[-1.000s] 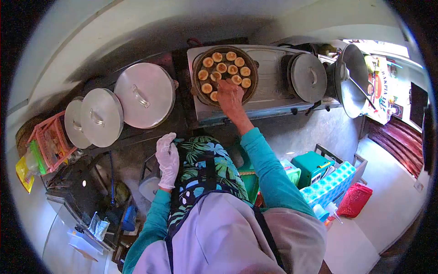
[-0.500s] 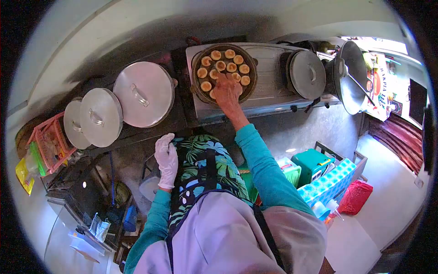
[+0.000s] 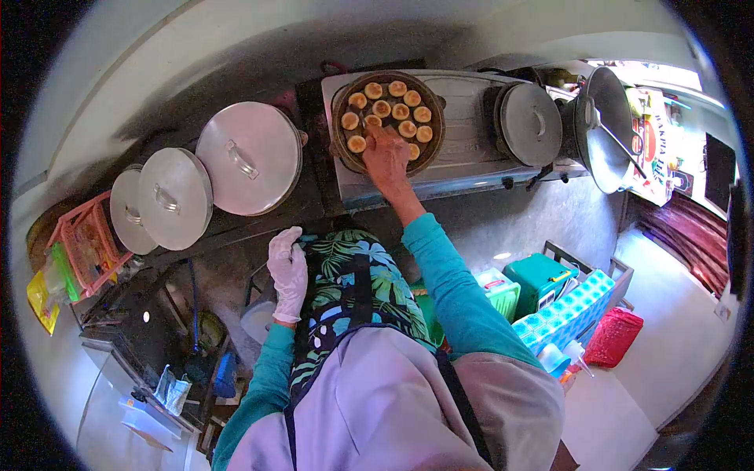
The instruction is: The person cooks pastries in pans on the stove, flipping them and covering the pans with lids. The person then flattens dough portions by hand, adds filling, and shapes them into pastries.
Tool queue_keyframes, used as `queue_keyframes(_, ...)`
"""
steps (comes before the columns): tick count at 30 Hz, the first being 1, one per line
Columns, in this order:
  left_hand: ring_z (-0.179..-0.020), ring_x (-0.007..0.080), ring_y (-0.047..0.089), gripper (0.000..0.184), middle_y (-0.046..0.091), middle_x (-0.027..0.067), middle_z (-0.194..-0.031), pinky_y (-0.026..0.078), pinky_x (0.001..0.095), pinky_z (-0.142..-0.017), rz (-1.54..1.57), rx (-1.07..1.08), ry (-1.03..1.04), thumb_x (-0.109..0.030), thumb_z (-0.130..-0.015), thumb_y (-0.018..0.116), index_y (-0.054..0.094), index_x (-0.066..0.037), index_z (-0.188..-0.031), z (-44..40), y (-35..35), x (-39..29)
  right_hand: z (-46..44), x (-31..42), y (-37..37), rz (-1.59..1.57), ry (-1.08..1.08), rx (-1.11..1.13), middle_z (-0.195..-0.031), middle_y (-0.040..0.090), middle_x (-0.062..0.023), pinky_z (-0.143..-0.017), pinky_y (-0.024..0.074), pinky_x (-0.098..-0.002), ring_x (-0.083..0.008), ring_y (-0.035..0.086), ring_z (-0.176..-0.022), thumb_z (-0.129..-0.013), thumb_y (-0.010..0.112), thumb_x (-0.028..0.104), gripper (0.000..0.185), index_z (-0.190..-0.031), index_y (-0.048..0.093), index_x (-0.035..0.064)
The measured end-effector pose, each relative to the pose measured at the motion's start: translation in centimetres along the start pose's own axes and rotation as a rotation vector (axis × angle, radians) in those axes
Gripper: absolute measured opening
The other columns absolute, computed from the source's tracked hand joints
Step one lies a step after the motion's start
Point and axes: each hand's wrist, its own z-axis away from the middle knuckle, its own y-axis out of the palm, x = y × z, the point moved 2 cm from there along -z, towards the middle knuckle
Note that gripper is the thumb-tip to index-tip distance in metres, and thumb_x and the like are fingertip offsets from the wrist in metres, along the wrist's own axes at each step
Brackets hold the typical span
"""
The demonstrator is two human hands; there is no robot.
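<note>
Several round browned cakes [image 3: 381, 108] lie in a dark round pan [image 3: 430, 161] on the white stove [image 3: 463, 118]. My right hand [image 3: 388, 159], bare, reaches over the pan's near side, its fingers together at a cake [image 3: 372, 122]. The hand hides part of the pan and the cakes under it. My left hand [image 3: 287, 275], in a whitish glove, is held with curled fingers beside the leaf-patterned apron [image 3: 357, 282]; whether anything is inside the fingers cannot be made out.
Large metal lids [image 3: 247, 157] with handles stand left of the stove. Right of the pan are another lid [image 3: 531, 125] and a big wok [image 3: 609, 133] with a ladle. A pink basket [image 3: 88, 243] is far left. Green boxes [image 3: 539, 282] and a red package [image 3: 615, 337] sit lower right.
My right hand has shifted slightly left over the pan, its fingers moving among the cakes. My left hand stays in about the same place.
</note>
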Motion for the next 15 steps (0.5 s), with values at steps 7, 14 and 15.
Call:
queue_keyframes(7,-0.100,0.0271,0.062,0.035,0.067,0.0110,-0.104,0.049,0.0359,-0.091,0.003,-0.001,-0.024,0.011,-0.076,0.053,0.067,-0.004,-0.104,0.1,-0.1,0.5,0.3,0.0,0.3,-0.093,0.049,-0.009,-0.087,0.066,-0.0181,-0.068,0.0513,-0.0444,-0.0330,0.065,-0.082,-0.082,0.063,0.008,0.019,-0.099,0.070,0.0048)
queue_keyframes(14,-0.101,0.0272,0.062,0.034,0.067,0.0110,-0.105,0.049,0.0360,-0.091,0.010,0.008,-0.055,0.009,-0.078,0.053,0.067,-0.005,-0.106,-0.2,-0.6,0.4,1.6,-2.1,-0.6,-0.169,0.333,-0.024,-0.087,0.067,-0.0146,-0.072,0.0507,-0.0462,-0.0351,0.065,-0.081,-0.078,0.063,0.011,0.021,-0.098,0.069,0.0103)
queue_keyframes(15,-0.101,0.0272,0.062,0.034,0.067,0.0110,-0.105,0.049,0.0360,-0.091,0.009,0.011,-0.055,0.009,-0.078,0.053,0.067,-0.005,-0.106,-0.1,-0.6,0.5,1.7,-2.2,-0.6,-0.168,0.336,-0.025,-0.087,0.067,-0.0146,-0.072,0.0507,-0.0462,-0.0351,0.065,-0.081,-0.078,0.063,0.011,0.021,-0.098,0.069,0.0103)
